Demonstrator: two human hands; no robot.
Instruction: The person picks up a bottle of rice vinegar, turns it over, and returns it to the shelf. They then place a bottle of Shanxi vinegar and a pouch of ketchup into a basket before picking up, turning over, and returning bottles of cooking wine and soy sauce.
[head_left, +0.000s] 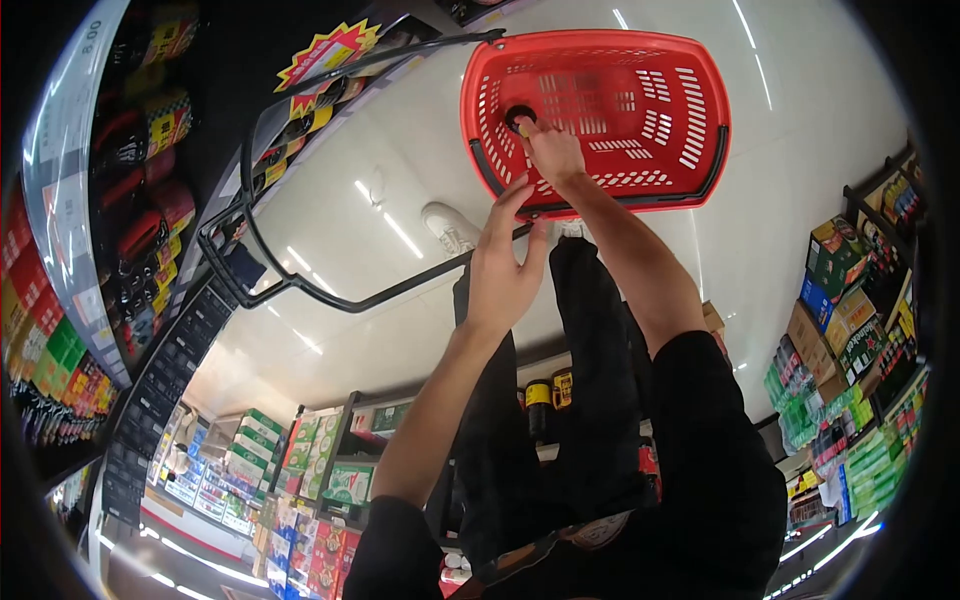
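Observation:
Inside the red shopping basket (600, 40), my right hand (552, 150) reaches down with its fingers closed on a dark bottle (519, 117), seen nearly end-on near the basket's left wall. A bit of yellow shows beside the fingertips. My left hand (503, 275) is held just outside the near left corner of the basket, fingers stretched and thumb apart, with nothing in it. Its fingertips overlap the basket's rim in this view. A long black pull handle (350, 303) extends from the basket out to the left.
Shelves of dark bottles with yellow labels (168, 130) rise on the left, with a red and yellow price sign (328, 52). Stacked cartons (850, 315) and packs stand at the right. A white shoe (450, 228) rests on the glossy floor (370, 180) below the basket.

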